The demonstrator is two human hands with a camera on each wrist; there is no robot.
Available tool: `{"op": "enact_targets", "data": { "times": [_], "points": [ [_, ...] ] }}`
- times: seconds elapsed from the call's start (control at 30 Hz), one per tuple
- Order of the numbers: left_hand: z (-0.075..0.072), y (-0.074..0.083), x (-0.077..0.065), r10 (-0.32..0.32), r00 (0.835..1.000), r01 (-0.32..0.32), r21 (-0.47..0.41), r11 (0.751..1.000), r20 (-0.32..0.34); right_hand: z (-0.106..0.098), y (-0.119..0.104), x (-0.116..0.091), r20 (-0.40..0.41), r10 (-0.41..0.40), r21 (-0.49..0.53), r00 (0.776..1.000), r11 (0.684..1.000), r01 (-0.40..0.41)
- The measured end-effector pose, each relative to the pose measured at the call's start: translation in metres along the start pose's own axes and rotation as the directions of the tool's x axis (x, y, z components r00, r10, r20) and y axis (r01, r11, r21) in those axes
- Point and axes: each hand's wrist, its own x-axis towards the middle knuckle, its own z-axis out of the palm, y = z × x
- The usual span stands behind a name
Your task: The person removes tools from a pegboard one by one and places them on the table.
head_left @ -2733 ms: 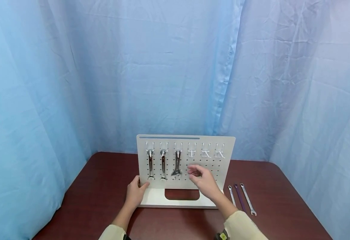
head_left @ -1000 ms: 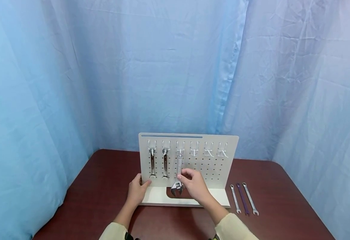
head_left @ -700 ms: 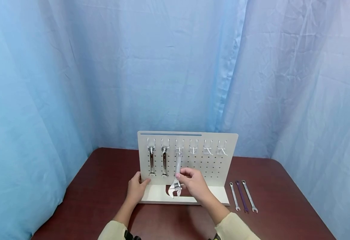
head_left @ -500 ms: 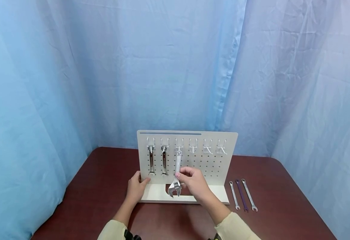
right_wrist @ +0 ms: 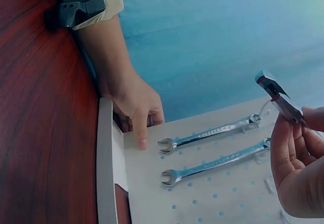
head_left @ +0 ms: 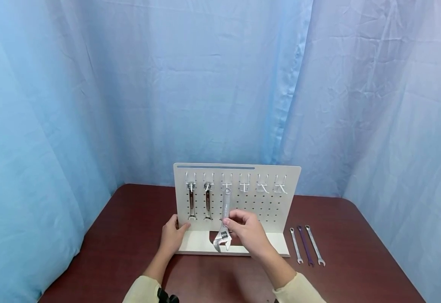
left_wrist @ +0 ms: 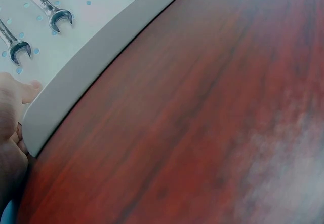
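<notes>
My right hand pinches an adjustable wrench by its handle in front of the white pegboard. The wrench's adjustable head points down and its holed end is just below the third hook. In the right wrist view the wrench shows at the fingertips. My left hand grips the board's left edge, thumb on the front face and fingers behind it. Two combination wrenches, the outer one and the inner one, hang on the first two hooks, beside the left hand.
Three more combination wrenches lie on the dark red table to the right: a short silver one, a purple one and a longer silver one. Three hooks to the right on the board, such as the far one, hold nothing. Blue curtains surround the table.
The adjustable wrench hung on the third hook at first; my right hand has taken hold of it and brought it off the hook, forward and slightly down. The left hand stays on the board's edge.
</notes>
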Motion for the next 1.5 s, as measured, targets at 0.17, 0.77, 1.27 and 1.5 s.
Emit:
{"op": "enact_targets", "data": {
  "times": [0.17,0.77,1.27,1.5],
  "points": [
    [0.001,0.001,0.000,-0.002,1.000,0.002,-0.001,1.000,0.013,-0.012,-0.002,-0.006,0.004,-0.007,0.008,1.000,1.000,0.007],
    [0.000,0.000,0.002,0.012,1.000,-0.012,0.014,1.000,0.001,-0.087,-0.007,-0.043,-0.135,-0.019,0.093,0.991,0.995,0.032],
    [0.001,-0.001,-0.002,-0.002,1.000,0.002,0.000,1.000,0.004,-0.155,0.021,-0.074,-0.301,0.134,0.068,0.944,0.991,-0.119],
    [0.001,0.000,-0.002,0.007,1.000,-0.007,-0.003,1.000,-0.003,-0.200,0.045,-0.072,-0.327,0.288,-0.049,0.900,0.946,-0.320]
  ]
}}
